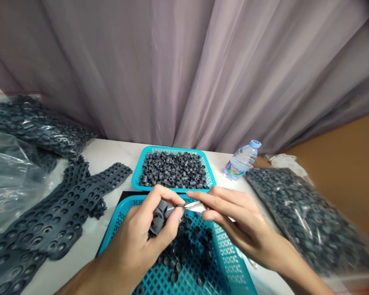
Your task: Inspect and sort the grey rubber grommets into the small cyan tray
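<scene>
My left hand (155, 233) is closed around several small dark grey rubber pieces (159, 217). Thumb and forefinger pinch one small dark part (180, 205) at their tips. From the right, my right hand (233, 213) grips pale pointed tweezers (196, 206), whose tip meets that part. Whether the tip grips it or only touches it, I cannot tell. Both hands are above a turquoise perforated basket (233, 262). Loose dark round pieces (175, 264) lie in this basket, partly hidden by my left hand and wrist.
Behind stands a second turquoise basket (135, 176) full of small grey cylinders (175, 168). A water bottle (241, 160) is to its right. Perforated dark rubber sheets (55, 221) and a clear bag of parts (39, 127) lie left; another filled bag (304, 217) lies right.
</scene>
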Tool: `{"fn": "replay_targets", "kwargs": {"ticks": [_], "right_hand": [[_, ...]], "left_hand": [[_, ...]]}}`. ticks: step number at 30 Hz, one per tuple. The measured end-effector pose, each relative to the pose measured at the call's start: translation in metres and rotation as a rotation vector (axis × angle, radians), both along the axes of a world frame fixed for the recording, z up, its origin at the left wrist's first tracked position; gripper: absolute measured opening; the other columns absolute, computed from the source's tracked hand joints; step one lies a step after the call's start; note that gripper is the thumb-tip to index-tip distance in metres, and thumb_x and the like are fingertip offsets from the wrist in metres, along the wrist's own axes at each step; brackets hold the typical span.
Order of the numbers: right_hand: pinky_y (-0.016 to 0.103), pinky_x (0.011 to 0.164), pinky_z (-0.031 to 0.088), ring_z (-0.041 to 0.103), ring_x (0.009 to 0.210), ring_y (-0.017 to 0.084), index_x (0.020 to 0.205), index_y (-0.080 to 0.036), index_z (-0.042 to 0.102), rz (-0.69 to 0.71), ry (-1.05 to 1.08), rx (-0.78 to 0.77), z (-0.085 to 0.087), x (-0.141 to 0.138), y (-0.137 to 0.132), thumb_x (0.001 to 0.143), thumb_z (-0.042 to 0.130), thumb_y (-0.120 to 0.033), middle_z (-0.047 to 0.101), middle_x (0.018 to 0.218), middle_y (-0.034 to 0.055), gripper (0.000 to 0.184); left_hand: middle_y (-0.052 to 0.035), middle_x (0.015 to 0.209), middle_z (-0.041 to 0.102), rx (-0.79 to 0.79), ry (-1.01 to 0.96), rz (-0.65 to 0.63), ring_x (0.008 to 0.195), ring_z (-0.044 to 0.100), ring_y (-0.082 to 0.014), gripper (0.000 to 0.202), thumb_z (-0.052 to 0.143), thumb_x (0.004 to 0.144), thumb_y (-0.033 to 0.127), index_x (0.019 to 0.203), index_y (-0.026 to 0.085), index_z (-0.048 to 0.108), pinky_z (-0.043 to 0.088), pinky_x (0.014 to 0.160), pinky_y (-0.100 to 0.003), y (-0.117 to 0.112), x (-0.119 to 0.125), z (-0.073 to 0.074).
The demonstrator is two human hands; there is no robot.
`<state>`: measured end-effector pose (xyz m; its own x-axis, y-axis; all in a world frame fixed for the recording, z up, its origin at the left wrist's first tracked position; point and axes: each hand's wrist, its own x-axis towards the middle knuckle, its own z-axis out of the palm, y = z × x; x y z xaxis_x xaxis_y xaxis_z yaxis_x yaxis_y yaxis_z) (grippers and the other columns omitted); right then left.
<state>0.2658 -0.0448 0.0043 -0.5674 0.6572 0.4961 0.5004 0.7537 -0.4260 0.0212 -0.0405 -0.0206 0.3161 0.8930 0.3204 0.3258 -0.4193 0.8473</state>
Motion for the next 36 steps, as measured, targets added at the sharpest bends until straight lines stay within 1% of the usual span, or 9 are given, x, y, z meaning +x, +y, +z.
{"fn": "replay_targets", "kwargs": {"ticks": [4, 9, 12, 17, 21, 26, 31, 36], "right_hand": [[0.031, 0.064, 0.042, 0.057, 0.074, 0.018, 0.147, -0.014, 0.058, -0.001, 0.001, 0.009, -0.0009, -0.0004, -0.0003, 0.112, 0.051, -0.028, 0.063, 0.087, 0.0051, 0.038], [0.030, 0.064, 0.042, 0.058, 0.074, 0.018, 0.146, -0.014, 0.059, -0.005, -0.001, 0.005, -0.0017, -0.0012, -0.0004, 0.112, 0.051, -0.027, 0.063, 0.088, 0.0053, 0.038], [0.030, 0.063, 0.042, 0.057, 0.073, 0.017, 0.145, -0.013, 0.060, -0.020, -0.002, 0.033, -0.0013, -0.0025, -0.0004, 0.112, 0.051, -0.027, 0.063, 0.087, 0.0048, 0.037], [0.028, 0.062, 0.042, 0.056, 0.072, 0.016, 0.144, -0.010, 0.061, -0.013, 0.002, 0.065, 0.0003, -0.0042, -0.0023, 0.112, 0.050, -0.027, 0.063, 0.087, 0.0048, 0.037], [0.028, 0.063, 0.043, 0.056, 0.072, 0.015, 0.144, -0.010, 0.061, -0.031, -0.021, 0.068, 0.0016, -0.0044, -0.0048, 0.113, 0.050, -0.027, 0.063, 0.087, 0.0044, 0.037], [0.029, 0.066, 0.045, 0.060, 0.075, 0.016, 0.142, -0.012, 0.061, -0.060, -0.043, 0.116, 0.0013, -0.0036, -0.0052, 0.113, 0.048, -0.030, 0.065, 0.088, 0.0045, 0.037], [0.029, 0.066, 0.045, 0.064, 0.078, 0.018, 0.140, -0.013, 0.060, -0.066, -0.053, 0.155, 0.0013, -0.0048, -0.0033, 0.114, 0.046, -0.031, 0.068, 0.090, 0.0052, 0.035], [0.029, 0.066, 0.044, 0.061, 0.075, 0.017, 0.140, -0.011, 0.061, -0.065, -0.045, 0.148, -0.0005, -0.0049, -0.0030, 0.113, 0.048, -0.030, 0.065, 0.086, 0.0044, 0.036]], "left_hand": [[0.0057, 0.073, 0.066, -0.039, 0.013, -0.010, 0.054, 0.057, -0.0113, 0.009, 0.056, 0.104, 0.036, 0.102, 0.029, 0.061, 0.046, 0.047, -0.019, -0.0004, -0.0017, -0.0032], [0.0050, 0.075, 0.068, -0.026, 0.025, -0.008, 0.054, 0.057, -0.0112, 0.009, 0.056, 0.104, 0.035, 0.103, 0.028, 0.061, 0.047, 0.047, -0.019, 0.0001, -0.0024, -0.0041], [0.0055, 0.073, 0.068, -0.001, 0.035, -0.008, 0.051, 0.056, -0.0103, 0.009, 0.056, 0.103, 0.033, 0.102, 0.027, 0.062, 0.045, 0.046, -0.019, 0.0009, -0.0020, -0.0039], [0.0073, 0.066, 0.064, 0.008, 0.038, -0.005, 0.047, 0.053, -0.0095, 0.010, 0.055, 0.104, 0.032, 0.102, 0.027, 0.063, 0.044, 0.045, -0.018, 0.0001, -0.0020, -0.0046], [0.0075, 0.065, 0.063, -0.007, 0.032, 0.005, 0.044, 0.049, -0.0091, 0.010, 0.056, 0.104, 0.034, 0.103, 0.027, 0.063, 0.041, 0.042, -0.018, -0.0012, -0.0021, -0.0062], [0.0068, 0.066, 0.065, -0.013, 0.022, 0.010, 0.045, 0.049, -0.0091, 0.011, 0.056, 0.103, 0.035, 0.102, 0.027, 0.064, 0.042, 0.043, -0.017, -0.0006, -0.0010, -0.0065], [0.0075, 0.065, 0.064, 0.011, 0.029, 0.011, 0.045, 0.050, -0.0093, 0.009, 0.056, 0.104, 0.034, 0.103, 0.028, 0.063, 0.042, 0.044, -0.017, 0.0001, -0.0003, -0.0073], [0.0074, 0.066, 0.066, 0.030, 0.044, 0.018, 0.044, 0.050, -0.0087, 0.009, 0.057, 0.104, 0.033, 0.103, 0.027, 0.063, 0.042, 0.043, -0.017, 0.0017, -0.0008, -0.0091]]}}
